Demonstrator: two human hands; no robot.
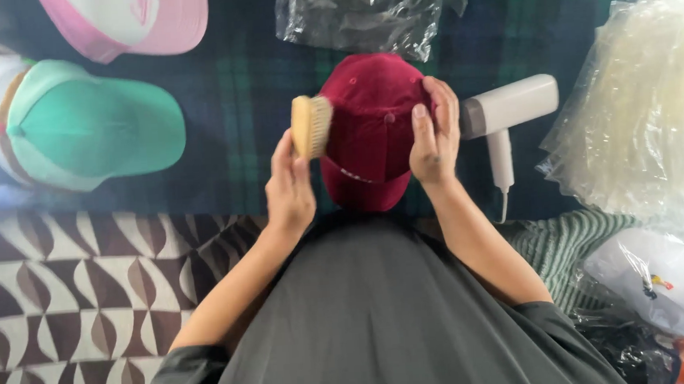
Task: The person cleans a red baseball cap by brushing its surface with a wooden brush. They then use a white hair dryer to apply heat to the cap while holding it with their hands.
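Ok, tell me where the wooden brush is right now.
In the head view, the wooden brush sits just left of centre, held in the left hand with its bristles against the left side of the dark red cap.

Clear plastic bags (365, 10) at top, stacked ones (648, 98) (glossy) right.
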